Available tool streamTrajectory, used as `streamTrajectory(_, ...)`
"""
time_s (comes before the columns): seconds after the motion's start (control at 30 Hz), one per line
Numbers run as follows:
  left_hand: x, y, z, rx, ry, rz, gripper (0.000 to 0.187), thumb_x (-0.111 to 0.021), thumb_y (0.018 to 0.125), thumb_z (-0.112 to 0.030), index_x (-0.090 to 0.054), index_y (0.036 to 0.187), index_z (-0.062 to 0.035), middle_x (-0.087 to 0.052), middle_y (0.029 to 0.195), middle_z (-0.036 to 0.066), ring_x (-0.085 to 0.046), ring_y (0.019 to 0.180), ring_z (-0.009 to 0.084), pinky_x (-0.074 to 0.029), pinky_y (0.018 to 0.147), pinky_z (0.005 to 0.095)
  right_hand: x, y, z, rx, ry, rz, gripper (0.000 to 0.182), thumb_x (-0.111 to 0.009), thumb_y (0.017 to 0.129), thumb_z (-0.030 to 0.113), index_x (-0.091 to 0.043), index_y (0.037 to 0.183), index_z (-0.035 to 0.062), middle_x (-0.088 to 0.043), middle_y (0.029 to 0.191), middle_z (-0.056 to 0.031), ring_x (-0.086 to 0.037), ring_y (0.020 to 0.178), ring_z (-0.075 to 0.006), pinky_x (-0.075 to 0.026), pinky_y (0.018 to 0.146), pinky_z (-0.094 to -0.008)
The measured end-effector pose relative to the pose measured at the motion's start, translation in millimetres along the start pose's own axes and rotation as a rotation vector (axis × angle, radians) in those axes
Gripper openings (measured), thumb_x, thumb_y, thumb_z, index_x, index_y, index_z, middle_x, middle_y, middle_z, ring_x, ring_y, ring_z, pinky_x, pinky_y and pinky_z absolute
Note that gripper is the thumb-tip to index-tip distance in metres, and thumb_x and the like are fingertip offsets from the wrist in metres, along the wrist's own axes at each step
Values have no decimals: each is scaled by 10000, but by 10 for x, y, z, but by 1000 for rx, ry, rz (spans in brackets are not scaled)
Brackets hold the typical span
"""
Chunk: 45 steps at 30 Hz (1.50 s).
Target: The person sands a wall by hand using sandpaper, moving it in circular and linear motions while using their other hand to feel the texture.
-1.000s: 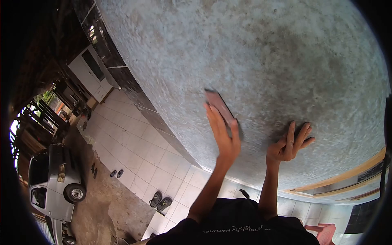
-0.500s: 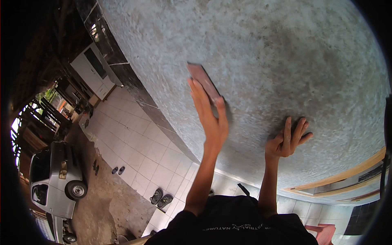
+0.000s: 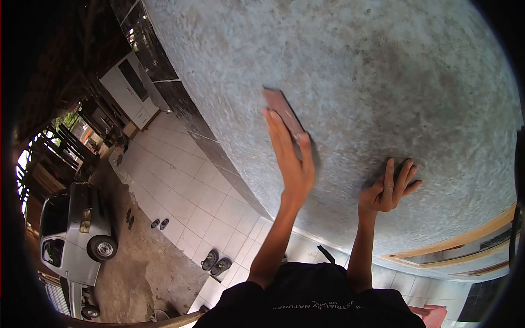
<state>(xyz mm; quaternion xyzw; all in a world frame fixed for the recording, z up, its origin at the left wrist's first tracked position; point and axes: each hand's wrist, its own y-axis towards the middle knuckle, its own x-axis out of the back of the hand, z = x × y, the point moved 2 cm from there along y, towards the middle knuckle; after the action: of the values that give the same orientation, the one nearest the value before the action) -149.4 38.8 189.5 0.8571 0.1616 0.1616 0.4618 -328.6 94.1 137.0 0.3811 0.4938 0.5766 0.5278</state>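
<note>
The reddish flat block [image 3: 283, 112] lies against the mottled grey wall [image 3: 350, 82], just left of the frame's centre, gripped along its edges by the thumb and fingers of the left hand [image 3: 295, 172]. The hands are apart, with a stretch of wall between them, the right hand [image 3: 387, 192] open on the surface. Wall spreads above both, bounded by dark tiles [image 3: 188, 112] at left and a wooden frame [image 3: 459, 238] lower right.

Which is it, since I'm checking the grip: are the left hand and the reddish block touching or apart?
Touching. The head view shows the left hand with its thumb over the lower end of the reddish block.
</note>
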Motion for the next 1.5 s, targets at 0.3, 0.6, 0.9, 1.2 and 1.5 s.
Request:
streamTrajectory(0.3, -2, 16, 6, 25, 44, 10, 663, -412, 1011, -248, -60, 1478, 65, -9, 1545, 280, -49, 1437, 413, -63, 1150, 479, 3, -11, -18, 15, 5, 2, 486, -346, 808, 40, -678, 1158, 103, -492, 1393, -160, -300, 1409, -275, -15, 1161, -544)
streamTrajectory(0.6, -112, -396, 89, 88, 27, 22, 686, -430, 1007, -267, -52, 1484, 49, -16, 1559, 245, -55, 1446, 377, -59, 1159, 443, 8, -14, -9, 11, -3, 4, 483, -363, 804, 17, -678, 1157, 117, -493, 1392, -161, -294, 1412, -270, -16, 1160, -550)
streamTrajectory(0.9, -162, -519, 98, 4, 125, 42, 683, -424, 1002, -298, -89, 1479, 60, -66, 1552, 258, -66, 1443, 395, -13, 1149, 500, 3, -16, -16, 30, -1, -2, 475, -367, 809, 13, -675, 1157, 106, -499, 1387, -156, -289, 1415, -264, -18, 1162, -545)
streamTrajectory(1.2, -53, -137, 96, -64, 167, 6, 671, -409, 1003, -278, -86, 1472, 78, -73, 1539, 288, -65, 1444, 396, 17, 1138, 526, 5, -7, -4, 2, 7, 3, 491, -365, 778, 10, -684, 1142, 94, -498, 1384, -170, -310, 1404, -280, -9, 1162, -542)
streamTrajectory(1.5, 37, 23, 3, -41, 192, 45, 677, -411, 1003, -283, -85, 1471, 81, -68, 1537, 294, -66, 1440, 410, 3, 1140, 523, -2, 3, -5, 16, 10, -8, 491, -363, 778, 16, -683, 1145, 85, -496, 1387, -169, -305, 1406, -285, -11, 1159, -549)
